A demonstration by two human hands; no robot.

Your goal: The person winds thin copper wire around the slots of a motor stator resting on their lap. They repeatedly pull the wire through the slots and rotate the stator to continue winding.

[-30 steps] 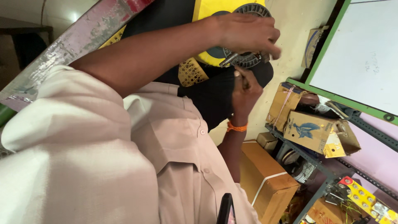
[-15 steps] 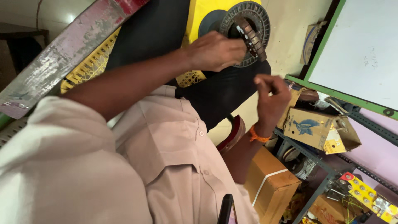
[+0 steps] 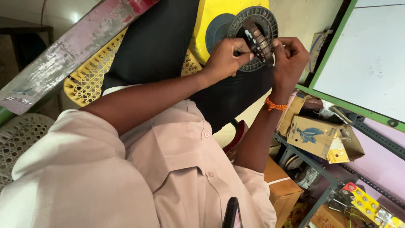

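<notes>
Hands at a dark slotted ring (image 3: 254, 37) near the top of the view.
Left hand (image 3: 226, 59) has its grip pinched shut on a thin tool whose tip meets the ring; right hand (image 3: 290, 57) is a closed fist touching the ring's right edge, over a cardboard box (image 3: 313, 136) on a shelf.

head-worn view, steeply down, close

Two hands meet at one dark ribbed ring (image 3: 253, 38): the left hand (image 3: 225, 59) and the right hand (image 3: 291, 57). Below the ring lies one orange wristband (image 3: 274, 104). Right of the ring stands one whiteboard (image 3: 367, 63), and below that, two cardboard boxes (image 3: 314, 137) (image 3: 282, 190).
</notes>
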